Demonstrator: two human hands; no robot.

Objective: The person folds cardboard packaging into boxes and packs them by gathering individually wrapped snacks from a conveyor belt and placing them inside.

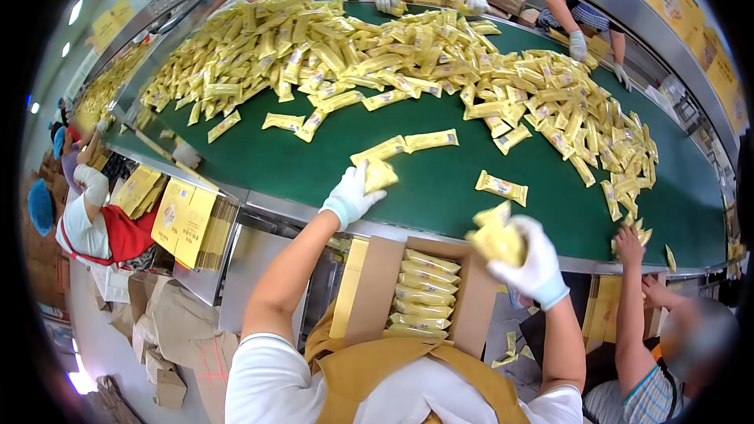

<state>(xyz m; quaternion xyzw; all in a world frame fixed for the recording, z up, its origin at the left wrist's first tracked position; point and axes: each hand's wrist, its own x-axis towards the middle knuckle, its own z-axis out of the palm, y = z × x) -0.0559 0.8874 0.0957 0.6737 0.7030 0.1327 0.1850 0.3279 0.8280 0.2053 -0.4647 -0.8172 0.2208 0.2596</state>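
My left hand (350, 198), in a white glove, is closed around a yellow wrapped snack bar (381, 176) above the near side of the green belt. Several more yellow snack bars (496, 237) are bunched in my gloved right hand (537, 264), held over the belt's edge and slightly blurred. Between my forearms, close to my body, stands an open cardboard box (375, 286) with a row of snack bars (424, 295) inside. Two loose bars (430, 140) lie end to end just beyond my left hand, and a single bar (501, 188) lies beyond my right.
A long heap of snack bars (314, 47) covers the far part of the green conveyor belt (275, 165). Co-workers' gloved hands (386, 0) reach in from across. A bare-handed co-worker (628, 247) works at the right. Folded yellow cartons (184, 220) stand at the left.
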